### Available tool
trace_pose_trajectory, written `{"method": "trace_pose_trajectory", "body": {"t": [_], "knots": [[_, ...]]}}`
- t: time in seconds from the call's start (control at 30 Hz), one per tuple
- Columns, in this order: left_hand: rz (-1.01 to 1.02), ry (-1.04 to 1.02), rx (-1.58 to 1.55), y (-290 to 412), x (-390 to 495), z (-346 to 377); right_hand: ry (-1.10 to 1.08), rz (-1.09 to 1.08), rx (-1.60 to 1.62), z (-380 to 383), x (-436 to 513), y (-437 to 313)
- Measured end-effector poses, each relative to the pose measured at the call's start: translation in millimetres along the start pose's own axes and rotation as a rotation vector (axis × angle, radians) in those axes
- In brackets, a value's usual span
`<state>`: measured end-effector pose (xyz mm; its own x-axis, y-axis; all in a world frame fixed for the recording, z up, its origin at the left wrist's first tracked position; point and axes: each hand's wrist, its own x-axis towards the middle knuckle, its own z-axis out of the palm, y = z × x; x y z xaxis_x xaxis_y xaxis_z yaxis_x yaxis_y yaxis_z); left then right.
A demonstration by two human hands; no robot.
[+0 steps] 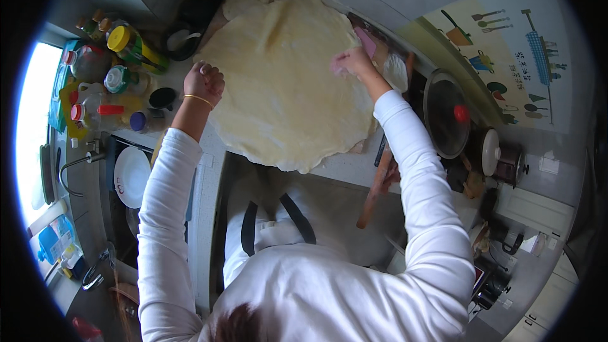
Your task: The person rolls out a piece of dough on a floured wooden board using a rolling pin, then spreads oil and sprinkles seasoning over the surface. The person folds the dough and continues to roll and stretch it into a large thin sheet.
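A very large, thin sheet of pale yellow dough (289,85) lies spread over the counter, with a raised fold near its far side and its near edge hanging over the counter's front. My left hand (204,84), with a thin gold bangle at the wrist, is curled into a fist at the dough's left edge; no object shows in it. Over the right part of the sheet, my right hand (352,62) has its fingers bunched together and blurred. Whether those fingers pinch something is unclear. A wooden rolling pin (375,192) juts past the counter's front edge beside my right forearm.
Several bottles and jars, among them a yellow-capped bottle (137,50), crowd the left counter. A white plate (132,176) sits by the sink tap (71,171). To the right are a glass-lidded pan (446,114) and a lidded pot (508,164). A pink sheet (365,42) lies beyond my right hand.
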<state>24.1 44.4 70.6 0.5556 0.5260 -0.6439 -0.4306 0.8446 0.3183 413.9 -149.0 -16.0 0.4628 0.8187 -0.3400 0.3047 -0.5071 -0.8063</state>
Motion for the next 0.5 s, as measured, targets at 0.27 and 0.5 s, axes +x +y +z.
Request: {"method": "trace_pose_trajectory", "body": {"t": [0.27,0.5], "knots": [[-0.083,-0.077,-0.079,-7,7,3,-0.057,0.205,-0.156,-27,-93,42],[-0.219,-0.077,-0.115,-30,17,11,0.02,0.197,0.249,-20,-165,56]]}}
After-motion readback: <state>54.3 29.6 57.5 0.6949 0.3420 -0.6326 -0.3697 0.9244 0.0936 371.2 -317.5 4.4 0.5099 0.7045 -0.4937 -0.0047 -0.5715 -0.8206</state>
